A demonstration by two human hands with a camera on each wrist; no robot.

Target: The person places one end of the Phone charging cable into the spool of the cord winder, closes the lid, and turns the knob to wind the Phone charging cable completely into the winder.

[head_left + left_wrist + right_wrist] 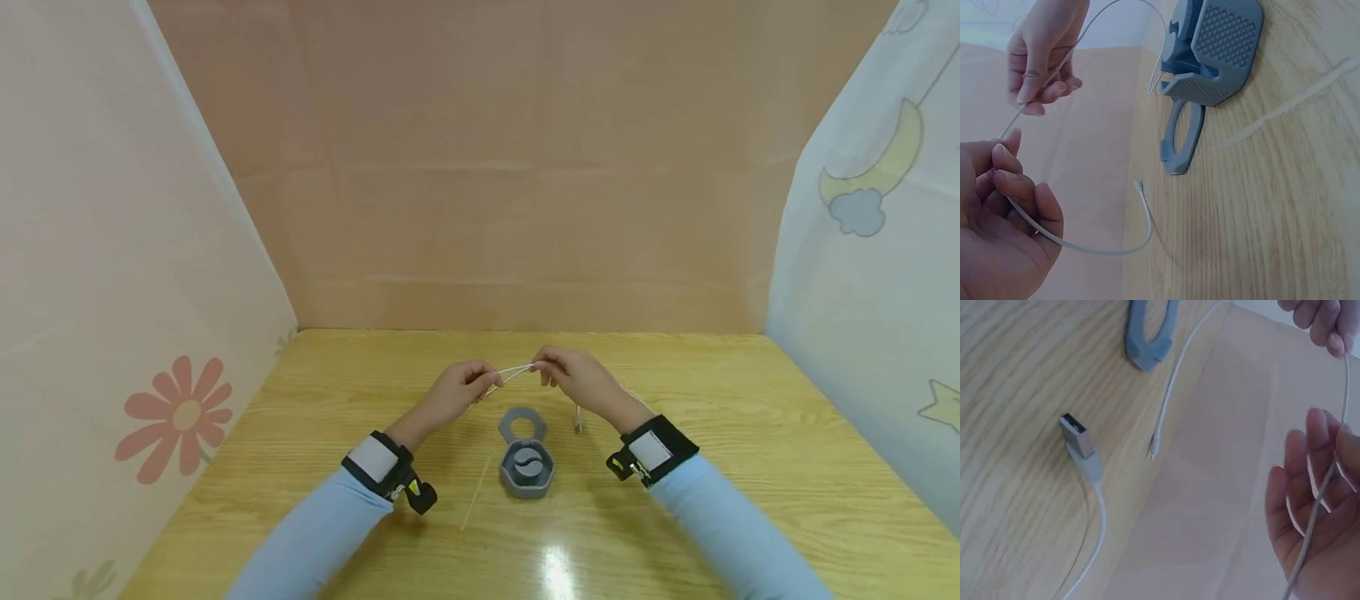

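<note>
Both hands are raised a little above the wooden surface (750,433), near its middle, and they share one thin white cable (513,372). The left hand (453,392) pinches the cable between thumb and fingertips (1007,165), so its grip is closed on the cable. The right hand (577,379) also has its grip closed on the same cable; its fingers curl around it. Between the two hands the cable makes a short stretched piece.

From the left hand one end of the cable hangs down in a curve, and its small plug (1139,185) is in the air above the surface. The other end, with a flat USB plug (1077,437), lies on the surface under the right hand.

A grey case (527,468) stands on the surface between the forearms, toward the near edge, with its ring-shaped lid (522,424) open away from the person. A thin pale strip (476,493) lies just left of the case.
</note>
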